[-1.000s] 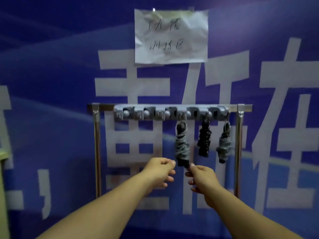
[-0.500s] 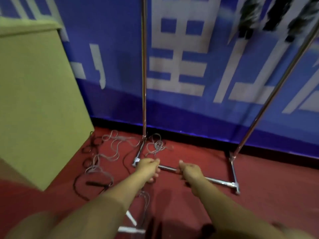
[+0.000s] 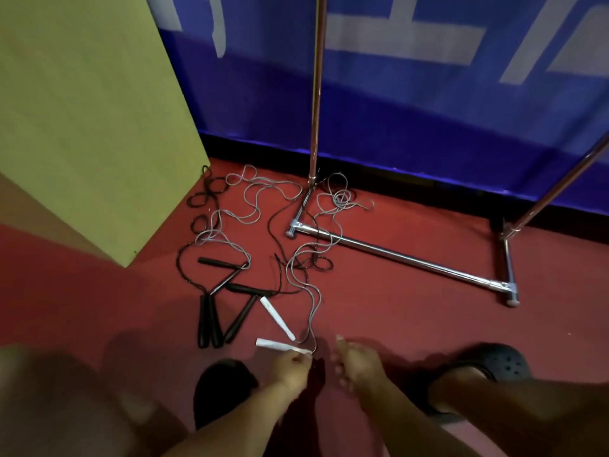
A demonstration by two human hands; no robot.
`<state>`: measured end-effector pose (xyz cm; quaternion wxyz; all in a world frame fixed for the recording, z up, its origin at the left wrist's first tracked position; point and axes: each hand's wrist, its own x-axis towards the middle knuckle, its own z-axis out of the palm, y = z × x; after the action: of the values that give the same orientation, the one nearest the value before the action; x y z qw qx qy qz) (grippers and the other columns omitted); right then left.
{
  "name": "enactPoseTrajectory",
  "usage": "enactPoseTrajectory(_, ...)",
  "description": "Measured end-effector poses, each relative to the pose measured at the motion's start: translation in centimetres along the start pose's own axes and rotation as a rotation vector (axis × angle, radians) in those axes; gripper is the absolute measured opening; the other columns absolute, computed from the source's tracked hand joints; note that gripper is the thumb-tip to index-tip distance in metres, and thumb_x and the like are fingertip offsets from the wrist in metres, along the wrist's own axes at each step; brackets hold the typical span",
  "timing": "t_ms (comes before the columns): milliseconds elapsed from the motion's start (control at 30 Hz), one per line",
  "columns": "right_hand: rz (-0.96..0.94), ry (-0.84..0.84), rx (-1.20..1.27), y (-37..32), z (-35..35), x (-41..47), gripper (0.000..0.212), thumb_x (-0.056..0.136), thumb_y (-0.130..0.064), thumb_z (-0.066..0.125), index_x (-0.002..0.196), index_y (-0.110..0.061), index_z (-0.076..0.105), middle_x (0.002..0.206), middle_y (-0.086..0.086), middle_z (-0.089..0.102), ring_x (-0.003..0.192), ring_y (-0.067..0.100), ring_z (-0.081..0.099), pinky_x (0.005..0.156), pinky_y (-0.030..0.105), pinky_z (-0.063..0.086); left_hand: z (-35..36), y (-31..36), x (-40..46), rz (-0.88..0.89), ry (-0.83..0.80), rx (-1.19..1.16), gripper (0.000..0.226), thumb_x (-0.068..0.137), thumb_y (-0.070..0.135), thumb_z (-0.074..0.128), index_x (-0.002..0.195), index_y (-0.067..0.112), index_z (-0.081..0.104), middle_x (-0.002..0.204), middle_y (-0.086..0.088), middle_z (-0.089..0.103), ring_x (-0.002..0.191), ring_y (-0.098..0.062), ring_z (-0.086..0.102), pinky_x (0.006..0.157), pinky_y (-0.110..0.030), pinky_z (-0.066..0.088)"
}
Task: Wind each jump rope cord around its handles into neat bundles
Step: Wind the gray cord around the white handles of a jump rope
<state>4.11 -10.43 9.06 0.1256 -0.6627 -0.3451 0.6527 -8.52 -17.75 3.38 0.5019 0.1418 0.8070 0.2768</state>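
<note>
The left hand (image 3: 291,367) pinches the near end of a white handle (image 3: 276,345) low on the red floor (image 3: 395,318), fingers curled together on it. The right hand (image 3: 354,364) hovers just beside it at 3 o'clock, fingers loosely bent and holding nothing that can be made out. From the pinched end a grey cord (image 3: 311,301) rises toward 12 o'clock, looping over the floor. A second white handle (image 3: 276,318) lies just beyond, angled toward 11 o'clock. At 10 o'clock of the left hand lie 4 black handles (image 3: 211,321) in a loose fan, and a fifth black handle (image 3: 217,262) lies farther off, their black cords (image 3: 206,192) tangled with grey ones toward 12 o'clock. The cords cross the foot of a chrome rack (image 3: 405,260), whose base bar runs toward 3 o'clock and whose upright stands before a blue banner (image 3: 428,103). At 10 o'clock stands a yellow-green panel (image 3: 89,120). Black shoes (image 3: 494,367) show at 5 and 7 o'clock.
</note>
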Motion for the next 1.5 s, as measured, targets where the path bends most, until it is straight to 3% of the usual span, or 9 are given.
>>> enactPoseTrajectory(167,0.038,-0.005,-0.006,1.4,-0.2,3.0,0.033,0.096,-0.031,0.062,0.07,-0.011,0.064,0.06,0.005,0.058,0.042,0.012,0.044,0.04,0.018,0.032,-0.3,-0.9,1.2,0.026,0.109,0.052,0.015,0.094,0.031,0.065,0.104,0.019,0.067,0.105,-0.004,0.071,0.109,-0.028,0.066,0.086,-0.026,0.046)
enactPoseTrajectory(267,0.077,-0.015,0.018,1.4,-0.4,5.2,0.03,0.096,-0.03,0.062,0.072,-0.011,0.063,0.061,0.005,0.058,0.043,0.012,0.045,0.04,0.018,0.033,-1.4,-1.6,3.3,0.067,0.218,0.284,0.052,0.089,0.039,0.069,0.134,0.015,0.055,0.132,-0.007,0.055,0.125,-0.026,0.055,0.099,-0.031,0.041)
enactPoseTrajectory(400,0.096,-0.018,0.024,2.2,-0.4,6.9,0.035,0.097,-0.03,0.059,0.068,-0.011,0.061,0.058,0.004,0.053,0.042,0.012,0.041,0.039,0.019,0.031,-2.6,-1.0,5.7,0.295,0.341,0.585,0.06,0.083,0.035,0.075,0.135,0.014,0.053,0.137,-0.01,0.049,0.125,-0.034,0.046,0.098,-0.042,0.045)
enactPoseTrajectory(667,0.178,-0.003,0.018,4.7,0.9,9.4,0.038,0.097,-0.032,0.059,0.065,-0.013,0.061,0.056,0.002,0.054,0.041,0.011,0.041,0.04,0.017,0.028,-4.0,1.0,10.2,0.387,0.105,0.678,0.069,0.097,0.024,0.062,0.156,0.021,0.027,0.167,0.001,0.01,0.15,-0.019,0.023,0.113,-0.026,0.028)
enactPoseTrajectory(767,0.209,0.011,0.051,5.2,1.2,9.5,0.034,0.097,-0.031,0.059,0.068,-0.014,0.061,0.055,0.0,0.053,0.036,0.008,0.04,0.038,0.014,0.027,-3.5,0.7,10.1,0.362,0.176,0.673,0.059,0.1,0.007,0.051,0.155,0.016,0.032,0.164,-0.003,0.018,0.137,-0.017,0.045,0.101,-0.016,0.034)
enactPoseTrajectory(867,0.205,0.008,0.069,5.4,1.6,9.3,0.034,0.098,-0.029,0.058,0.067,-0.014,0.059,0.054,0.002,0.049,0.03,0.007,0.035,0.035,0.011,0.024,-3.3,0.4,10.4,0.344,0.232,0.782,0.052,0.097,0.017,0.056,0.148,0.02,0.045,0.145,-0.005,0.043,0.126,-0.025,0.05,0.092,-0.036,0.047)
enactPoseTrajectory(1033,0.171,0.025,0.029,5.5,1.8,9.2,0.032,0.098,-0.025,0.058,0.069,-0.013,0.06,0.057,0.005,0.052,0.03,0.006,0.039,0.032,0.014,0.025,-3.1,-0.1,11.1,0.439,0.306,0.913,0.022,0.077,0.037,0.078,0.091,0.02,0.073,0.101,-0.003,0.055,0.099,-0.029,0.049,0.075,-0.036,0.04)
enactPoseTrajectory(1300,0.164,0.013,-0.018,5.9,1.2,9.4,0.025,0.097,-0.032,0.058,0.079,-0.017,0.063,0.061,0.004,0.053,0.038,0.01,0.04,0.041,0.015,0.028,-1.3,-1.0,9.6,0.447,0.08,0.905,0.059,0.07,0.07,0.069,0.115,0.032,0.062,0.114,0.009,0.057,0.111,-0.021,0.048,0.088,-0.034,0.035)
enactPoseTrajectory(1500,0.141,0.016,-0.117,6.5,1.1,9.8,0.037,0.093,-0.039,0.058,0.067,-0.013,0.065,0.054,-0.002,0.058,0.042,0.013,0.047,0.044,0.02,0.032,-1.0,-1.8,7.8,0.446,-0.04,1.075,0.049,0.083,0.051,0.065,0.123,0.026,0.051,0.124,0.004,0.053,0.121,-0.023,0.048,0.094,-0.033,0.04)
